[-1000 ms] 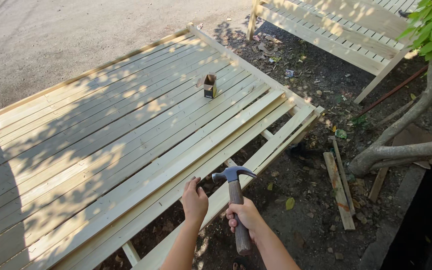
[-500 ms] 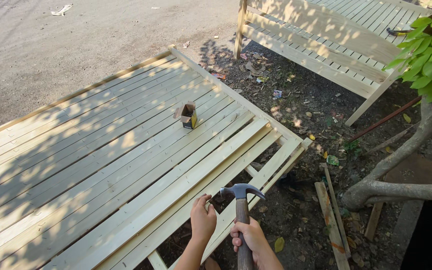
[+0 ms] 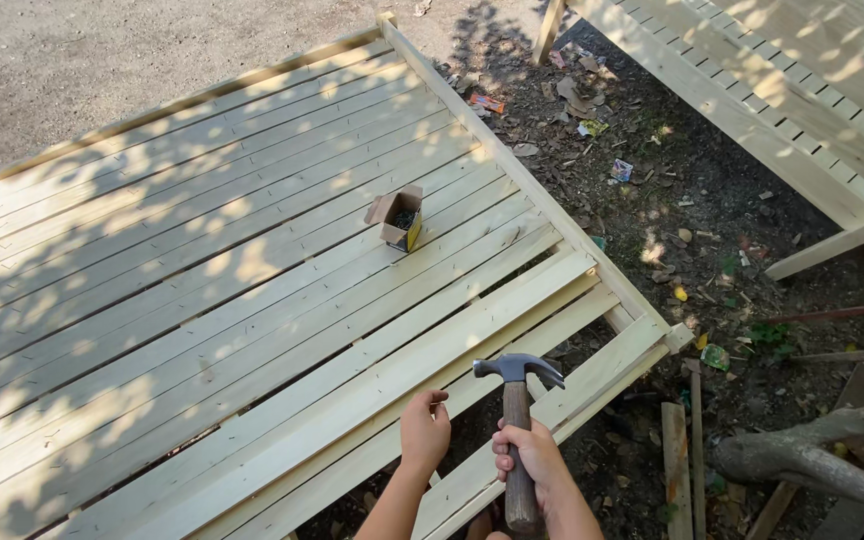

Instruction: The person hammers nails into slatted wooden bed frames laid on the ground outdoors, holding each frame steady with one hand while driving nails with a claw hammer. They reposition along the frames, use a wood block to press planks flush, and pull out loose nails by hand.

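My right hand (image 3: 532,462) grips the wooden handle of a claw hammer (image 3: 518,390), whose steel head is raised above the loose slats. My left hand (image 3: 424,430) rests with bent fingers on a pale wooden slat (image 3: 472,335) near the front edge of a large slatted wooden platform (image 3: 202,260); whether it pinches a nail I cannot tell. A small open cardboard box of nails (image 3: 398,217) stands on the platform's slats farther away.
Another slatted wooden frame (image 3: 752,110) lies at the upper right. Dark soil with leaves and litter (image 3: 652,200) lies between the two. Scrap boards (image 3: 677,460) and a thick tree root (image 3: 812,460) are on the right. Gravel ground (image 3: 102,60) is beyond.
The view has shifted, so the platform and nail box appear lower and closer. The hammer stays upright in my right hand; my left hand remains on the slat beside it.
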